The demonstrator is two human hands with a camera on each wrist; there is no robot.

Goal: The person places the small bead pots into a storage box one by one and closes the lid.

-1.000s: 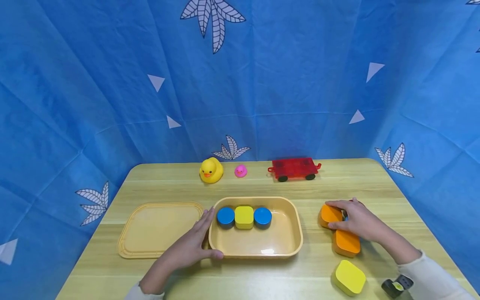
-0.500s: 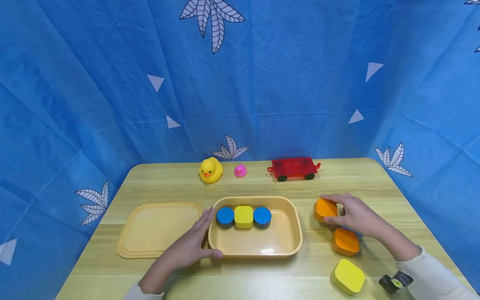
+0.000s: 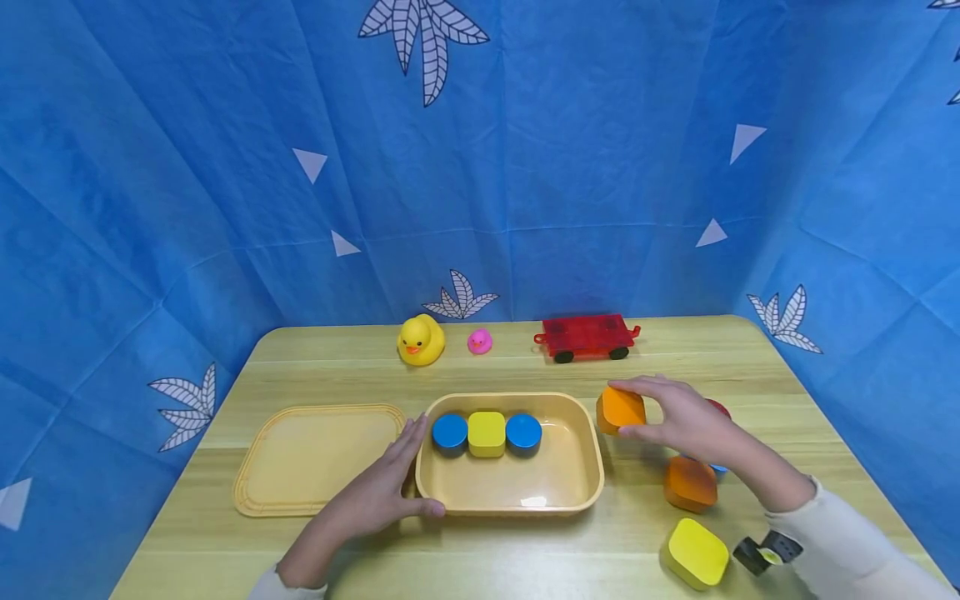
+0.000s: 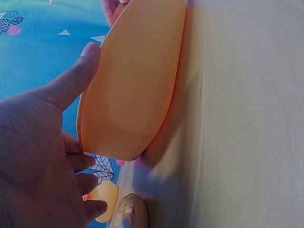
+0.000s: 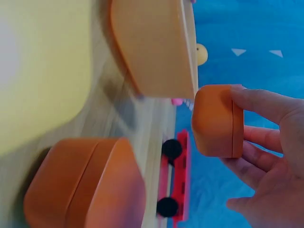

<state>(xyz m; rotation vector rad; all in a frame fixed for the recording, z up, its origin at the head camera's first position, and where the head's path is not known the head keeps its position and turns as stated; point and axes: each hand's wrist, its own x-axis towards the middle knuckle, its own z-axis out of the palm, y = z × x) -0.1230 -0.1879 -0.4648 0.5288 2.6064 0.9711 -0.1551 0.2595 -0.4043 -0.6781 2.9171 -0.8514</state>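
My right hand (image 3: 684, 418) pinches a small orange rounded-square box (image 3: 622, 410) between thumb and fingers, raised beside the right end of a tan tray (image 3: 510, 492). A seam runs round the box in the right wrist view. My left hand (image 3: 378, 483) rests against the tray's left end, its fingers straight along the side and the thumb at the near corner. Inside the tray, a blue round piece (image 3: 450, 434), a yellow rounded-square piece (image 3: 487, 434) and another blue round piece (image 3: 523, 434) stand in a row by the far wall.
A second orange box (image 3: 691, 483) and a yellow one (image 3: 697, 553) stand at right. Red (image 3: 717, 407) and blue pieces are partly hidden by the right arm. A flat tan lid (image 3: 318, 460) lies left. Behind are yellow (image 3: 421, 340) and pink ducks (image 3: 480, 341) and a red wagon (image 3: 588, 335).
My right hand has lifted the orange box and carried it left, up to the tray's right end, away from the other pieces. My left hand and the tray have stayed in place.
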